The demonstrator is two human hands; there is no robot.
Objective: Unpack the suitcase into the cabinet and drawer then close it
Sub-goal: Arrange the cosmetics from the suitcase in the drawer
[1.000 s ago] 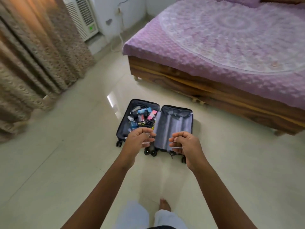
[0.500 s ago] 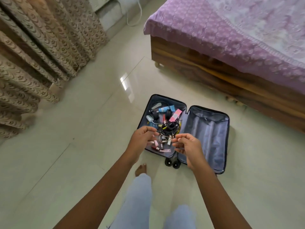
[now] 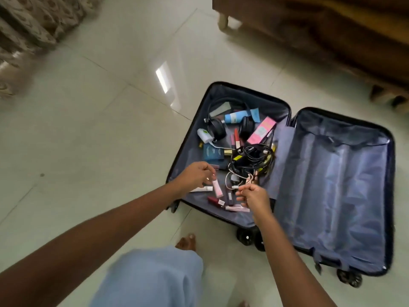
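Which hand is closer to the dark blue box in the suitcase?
Left. The left hand hovers just below the dark blue box; the right hand is farther, down to its right.

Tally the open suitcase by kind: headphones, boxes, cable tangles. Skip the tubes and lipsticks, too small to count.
Headphones: 1
Boxes: 2, the pink box and the dark blue box
Cable tangle: 1, separate cords cannot be told apart
Total: 4
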